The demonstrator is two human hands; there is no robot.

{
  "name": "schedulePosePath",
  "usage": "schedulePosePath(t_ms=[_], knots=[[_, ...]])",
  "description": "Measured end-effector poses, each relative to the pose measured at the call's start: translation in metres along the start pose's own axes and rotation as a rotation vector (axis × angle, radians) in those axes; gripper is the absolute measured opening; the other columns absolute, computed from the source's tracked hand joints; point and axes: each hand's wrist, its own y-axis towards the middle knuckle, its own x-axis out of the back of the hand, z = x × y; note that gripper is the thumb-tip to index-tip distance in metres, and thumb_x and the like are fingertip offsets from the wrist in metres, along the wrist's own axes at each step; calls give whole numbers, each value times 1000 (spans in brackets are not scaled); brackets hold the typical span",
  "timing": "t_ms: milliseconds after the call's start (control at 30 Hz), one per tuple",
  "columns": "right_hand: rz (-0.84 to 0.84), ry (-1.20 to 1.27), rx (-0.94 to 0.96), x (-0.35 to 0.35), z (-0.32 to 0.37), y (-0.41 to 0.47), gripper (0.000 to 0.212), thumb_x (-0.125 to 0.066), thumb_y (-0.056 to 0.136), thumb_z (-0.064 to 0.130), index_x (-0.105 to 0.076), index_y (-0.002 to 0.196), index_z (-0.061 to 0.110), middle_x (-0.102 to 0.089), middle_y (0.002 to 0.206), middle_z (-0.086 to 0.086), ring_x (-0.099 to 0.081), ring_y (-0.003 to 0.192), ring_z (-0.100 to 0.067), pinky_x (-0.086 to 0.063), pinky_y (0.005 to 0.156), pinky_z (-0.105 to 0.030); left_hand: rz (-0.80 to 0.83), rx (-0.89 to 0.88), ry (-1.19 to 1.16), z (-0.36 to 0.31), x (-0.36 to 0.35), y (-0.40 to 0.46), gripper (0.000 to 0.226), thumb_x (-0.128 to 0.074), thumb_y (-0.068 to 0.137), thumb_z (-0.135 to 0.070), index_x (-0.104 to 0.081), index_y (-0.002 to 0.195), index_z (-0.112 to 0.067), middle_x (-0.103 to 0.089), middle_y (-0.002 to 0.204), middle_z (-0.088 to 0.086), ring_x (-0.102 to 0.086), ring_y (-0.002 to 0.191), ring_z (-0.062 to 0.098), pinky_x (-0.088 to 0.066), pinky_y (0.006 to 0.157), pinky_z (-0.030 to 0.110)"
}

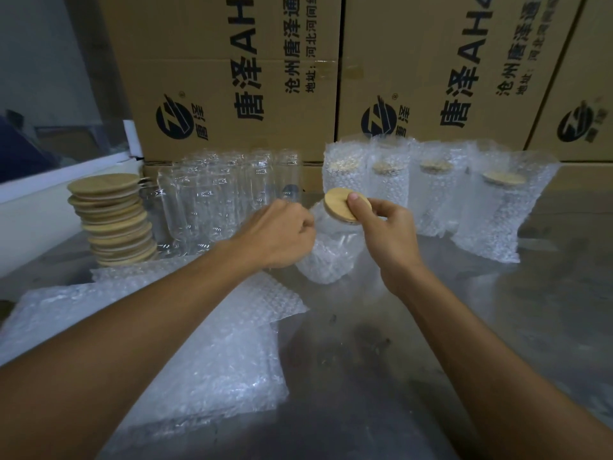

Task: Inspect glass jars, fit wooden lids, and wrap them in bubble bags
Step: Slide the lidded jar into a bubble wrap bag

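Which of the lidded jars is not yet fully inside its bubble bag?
The jar between both hands: its wooden lid pokes out bare; the four wrapped jars behind are fully covered.

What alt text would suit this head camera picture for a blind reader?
A person's right hand holds a round wooden lid on a glass jar in a clear bubble bag, which the left hand grips.

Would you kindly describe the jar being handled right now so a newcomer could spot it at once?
Start at the cardboard cartons behind the steel table; before them stand wrapped jars. The handled jar is nearer, between the left hand and right hand. Unlike them, it tilts, its wooden lid bare above its bubble bag.
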Motion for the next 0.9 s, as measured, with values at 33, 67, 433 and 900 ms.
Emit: schedulePosePath(t_ms=[33,67,433,900], knots=[[6,-11,-5,-1,2,1,30,-68,95,44,-74,104,16,-73,103,-1,-65,94,-6,-46,72,-18,75,0,38,0,2,-1,23,-53,92,-23,-75,95,-17,-65,87,-1,-62,80,21,-54,78,39],[16,-23,-9,-2,4,3,31,-68,94,45,-74,104,16,-73,103,-3,-66,95,-8,-47,73,-20,138,2,53,0,3,-2,18,-58,90,-29,-74,93,-22,-58,82,-5,-58,78,20,-52,74,35],[107,13,-129,-14,21,21,23,-83,84,31,-77,88,9,-72,74,1,-61,59,5,-43,51,-12,114,-43,-445,-2,16,-2,15,-74,89,-14,-64,79,-18,-57,52,-7,-55,52,13,-48,62,32],[28,16,-133,-9,22,28,38,-86,81,31,-73,109,10,-71,104,-3,-67,105,-18,-54,86,-29,-62,-61,-102,24,20,6,16,-61,97,-29,-63,82,-26,-66,81,-10,-60,71,6,-46,65,31]])
